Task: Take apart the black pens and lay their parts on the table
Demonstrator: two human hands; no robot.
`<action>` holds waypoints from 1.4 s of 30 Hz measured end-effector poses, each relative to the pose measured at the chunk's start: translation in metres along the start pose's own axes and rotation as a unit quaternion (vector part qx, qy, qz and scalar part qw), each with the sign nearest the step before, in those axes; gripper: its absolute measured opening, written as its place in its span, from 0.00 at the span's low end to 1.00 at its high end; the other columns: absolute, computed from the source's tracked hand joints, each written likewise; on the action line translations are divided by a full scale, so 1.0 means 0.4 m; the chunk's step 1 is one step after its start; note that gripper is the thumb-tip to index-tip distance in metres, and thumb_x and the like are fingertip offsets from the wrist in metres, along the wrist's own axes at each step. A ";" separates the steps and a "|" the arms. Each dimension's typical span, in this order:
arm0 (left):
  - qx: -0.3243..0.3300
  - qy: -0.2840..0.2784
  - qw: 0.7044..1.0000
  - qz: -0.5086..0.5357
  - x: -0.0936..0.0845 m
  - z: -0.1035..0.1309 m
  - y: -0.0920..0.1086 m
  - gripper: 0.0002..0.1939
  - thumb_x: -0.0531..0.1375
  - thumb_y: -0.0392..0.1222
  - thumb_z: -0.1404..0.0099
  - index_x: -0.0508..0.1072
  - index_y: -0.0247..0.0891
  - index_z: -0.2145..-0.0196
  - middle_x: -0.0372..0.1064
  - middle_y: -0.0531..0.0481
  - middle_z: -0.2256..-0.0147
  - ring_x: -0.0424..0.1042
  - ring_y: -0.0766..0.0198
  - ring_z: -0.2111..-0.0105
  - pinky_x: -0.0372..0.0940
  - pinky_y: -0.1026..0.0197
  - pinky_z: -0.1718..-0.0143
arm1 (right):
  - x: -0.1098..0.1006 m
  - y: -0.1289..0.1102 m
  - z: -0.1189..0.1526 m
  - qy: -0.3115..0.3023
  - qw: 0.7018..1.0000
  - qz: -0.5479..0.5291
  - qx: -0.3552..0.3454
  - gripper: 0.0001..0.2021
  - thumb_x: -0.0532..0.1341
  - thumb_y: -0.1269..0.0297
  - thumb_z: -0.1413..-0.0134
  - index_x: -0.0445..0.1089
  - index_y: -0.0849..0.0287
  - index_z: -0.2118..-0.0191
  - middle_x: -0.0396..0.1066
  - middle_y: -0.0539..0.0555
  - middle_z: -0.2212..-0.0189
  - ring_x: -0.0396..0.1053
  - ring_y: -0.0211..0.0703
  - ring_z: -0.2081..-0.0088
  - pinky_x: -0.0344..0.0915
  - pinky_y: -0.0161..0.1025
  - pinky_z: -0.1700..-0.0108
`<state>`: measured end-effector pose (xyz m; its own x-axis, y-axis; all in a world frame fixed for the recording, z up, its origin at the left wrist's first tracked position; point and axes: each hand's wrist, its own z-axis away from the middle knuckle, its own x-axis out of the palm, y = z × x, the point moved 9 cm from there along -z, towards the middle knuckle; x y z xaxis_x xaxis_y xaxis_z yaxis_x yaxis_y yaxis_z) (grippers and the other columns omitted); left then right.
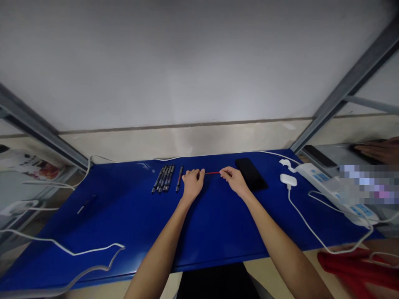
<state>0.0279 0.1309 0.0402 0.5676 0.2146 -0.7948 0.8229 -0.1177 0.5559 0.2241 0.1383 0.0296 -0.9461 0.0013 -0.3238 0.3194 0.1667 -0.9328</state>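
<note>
A thin red refill-like stick [213, 172] lies level between my hands over the blue table [218, 216]. Its left end is pinched by the fingers of my left hand [193, 182], its right end by my right hand [233, 178]. Just left of my left hand, a single dark pen [179, 178] lies on the table, and farther left is a row of several dark pens [163, 178]. A black phone [251, 174] rests beside my right hand, partly behind the wrist.
At the right are a white earbud case [288, 180] on a cable and a long white power strip [333, 189]. A dark pen [86, 204] lies at the left, with a white cable [93, 250] nearer the front. Another person's hand [380, 149] shows at the far right.
</note>
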 end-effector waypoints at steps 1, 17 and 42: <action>0.002 0.002 1.000 0.004 0.000 0.000 0.000 0.23 0.47 0.51 0.27 0.66 0.38 0.75 0.70 0.48 0.71 0.66 0.58 0.63 0.50 0.58 0.62 | 0.000 0.001 0.000 0.002 1.000 -0.003 0.002 0.16 0.60 0.49 0.44 0.71 0.58 0.68 0.72 0.52 0.74 0.68 0.42 0.72 0.64 0.39 0.67; -0.004 0.000 1.000 0.014 -0.006 0.002 0.002 0.24 0.47 0.51 0.27 0.66 0.38 0.76 0.71 0.48 0.72 0.66 0.58 0.64 0.49 0.59 0.63 | -0.007 -0.012 0.006 0.009 1.000 -0.018 0.008 0.21 0.59 0.45 0.44 0.72 0.57 0.76 0.70 0.52 0.80 0.66 0.40 0.77 0.64 0.39 0.70; -0.030 -0.003 0.999 0.046 -0.014 -0.002 -0.001 0.23 0.49 0.49 0.28 0.68 0.38 0.77 0.71 0.48 0.73 0.67 0.59 0.65 0.51 0.59 0.63 | -0.015 -0.036 0.004 0.011 0.999 -0.022 -0.025 0.12 0.64 0.52 0.48 0.76 0.56 0.65 0.77 0.54 0.68 0.73 0.46 0.65 0.68 0.43 0.59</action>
<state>0.0244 0.1304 0.0448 0.6403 0.2002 -0.7415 0.7649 -0.0787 0.6393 0.2254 0.1344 0.0448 -0.9606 0.0148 -0.2776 0.2741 0.2162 -0.9371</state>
